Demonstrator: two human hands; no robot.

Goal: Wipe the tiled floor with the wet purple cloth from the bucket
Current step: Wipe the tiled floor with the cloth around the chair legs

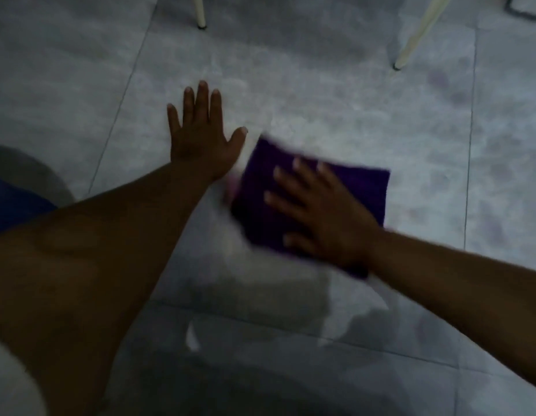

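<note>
The purple cloth [363, 190] lies folded flat on the grey tiled floor [336, 94], right of centre. My right hand [324, 217] presses down on it, palm flat and fingers spread toward the left; the hand and the cloth's edges are blurred. My left hand [202, 136] rests flat on the bare tile just left of the cloth, fingers apart and pointing away from me, holding nothing. A wet sheen covers the tile around the cloth. No bucket is in view.
Two pale furniture legs stand on the floor at the back, one [199, 12] at top centre and one [411, 43] slanting at top right. A dark cord [513, 9] lies in the top right corner. A grey rounded shape with blue fabric [17, 187] sits at the left edge.
</note>
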